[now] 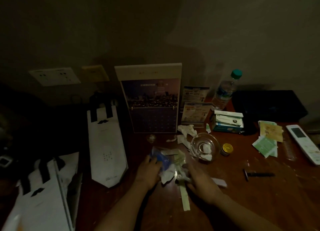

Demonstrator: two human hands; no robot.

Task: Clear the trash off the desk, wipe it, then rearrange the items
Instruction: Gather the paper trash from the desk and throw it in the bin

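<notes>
While the room is dim, the head view shows both hands low on the table [259,204], gathering a heap of trash [170,168] between them. The left hand [149,170] lies on the heap's near left side, its fingers [152,159] curled over blue plastic and crumpled paper. The right hand [201,180] presses on the opposite side, its fingers [187,169] bent down onto white tissue and a clear wrapper. Neither hand has lifted anything; whether either has a firm grip cannot be told in this light.

A long paper strip [185,198] trails toward the body from under the right fingers. More torn tissue [186,132] lies beyond the fingers, touching a glass bowl [205,146] that holds further scraps. A small gold-lidded tin [227,149] stands just right of the bowl, and a pen [259,174] lies to the right of the right hand. A white paper bag [105,144] lies flat to the left of the left fingers.

Judged stage: trash collection, wiping not yet started.

Risks:
- The heap is loose and mixed; a partial squeeze may shed light pieces or leave the strip behind.
- The bowl sits just beyond the right fingers; a forward sweep may knock it.
- Poor light may hide small scraps.
</notes>
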